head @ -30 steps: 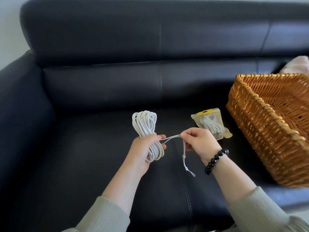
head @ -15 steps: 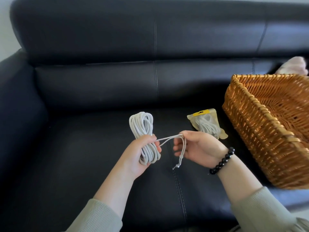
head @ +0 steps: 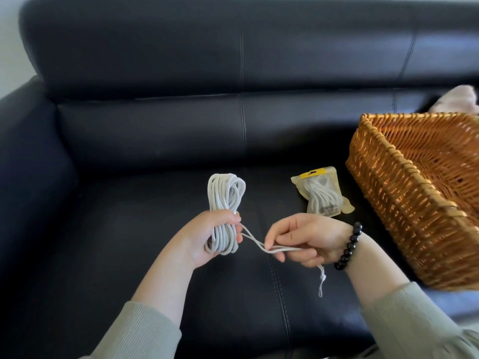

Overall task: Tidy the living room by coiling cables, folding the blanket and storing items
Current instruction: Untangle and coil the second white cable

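Note:
My left hand (head: 207,239) grips a coiled white cable (head: 225,195) held upright above the black sofa seat, its loops sticking out above and below my fingers. A doubled loose strand runs from the coil to my right hand (head: 308,239), which holds it between curled fingers. The cable's free end (head: 321,281) dangles below my right palm. A second white cable lies packed in a clear bag with a yellow top (head: 322,193) on the seat behind my right hand.
A brown wicker basket (head: 394,193) stands on the sofa at the right, nothing visible inside it. Something pale pink (head: 458,101) shows behind the basket. The black leather sofa (head: 155,125) fills the view, armrest at the left.
My right hand has dropped lower and pulled the doubled strand out to the right and down. The cable's end now hangs under the right palm. The left hand still grips the coil.

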The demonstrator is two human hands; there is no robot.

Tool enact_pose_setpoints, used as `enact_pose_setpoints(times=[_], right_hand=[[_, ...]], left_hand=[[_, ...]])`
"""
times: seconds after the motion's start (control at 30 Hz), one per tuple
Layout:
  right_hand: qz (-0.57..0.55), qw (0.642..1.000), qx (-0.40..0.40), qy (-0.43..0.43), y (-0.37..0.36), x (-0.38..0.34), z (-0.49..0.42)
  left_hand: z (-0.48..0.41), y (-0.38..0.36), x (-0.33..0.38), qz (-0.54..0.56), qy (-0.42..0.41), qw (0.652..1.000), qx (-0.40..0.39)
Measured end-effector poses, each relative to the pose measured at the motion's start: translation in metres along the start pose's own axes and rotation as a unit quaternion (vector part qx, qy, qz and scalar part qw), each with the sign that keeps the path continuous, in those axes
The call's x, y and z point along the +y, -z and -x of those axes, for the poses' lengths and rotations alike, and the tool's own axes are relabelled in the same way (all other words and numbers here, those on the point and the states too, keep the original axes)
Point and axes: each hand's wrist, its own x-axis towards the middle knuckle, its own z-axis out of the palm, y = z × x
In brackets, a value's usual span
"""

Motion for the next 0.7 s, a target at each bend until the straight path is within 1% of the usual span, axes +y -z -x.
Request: enact_pose_setpoints(times=[0.1,0.2,0.27,0.4,0.5,0.63,0.7], right_hand=[[0.095,0.994,0.039,-0.048,-0.006,0.0,0.0],[0.142,0.983,0.088,-0.077,-0.009,0.001,-0.003],[0.171,0.977,0.088,-0.091,-0.009,0.0,-0.004],[0.226,0.968,0.052,-0.093,-0.013,-0.004,-0.002],[0.227,0.97,0.057,-0.07,-0.012,-0.004,-0.001],[0.169,0.983,0.073,-0.022,-0.003,-0.007,0.006],[0.14,0.984,0.105,0.023,0.004,-0.007,0.01]], left_hand=[[0.0,0.002,0.0,-0.068,-0.003,0.996,-0.053],[0.0,0.0,0.0,-0.12,-0.02,0.988,-0.091],[0.0,0.0,0.001,-0.145,-0.034,0.985,-0.086],[0.001,0.003,0.004,-0.218,-0.063,0.972,-0.06],[0.001,0.001,0.004,-0.237,-0.066,0.968,-0.053],[-0.001,0.002,0.003,-0.232,-0.058,0.971,0.005],[-0.001,0.005,0.005,-0.228,-0.048,0.972,-0.01]])
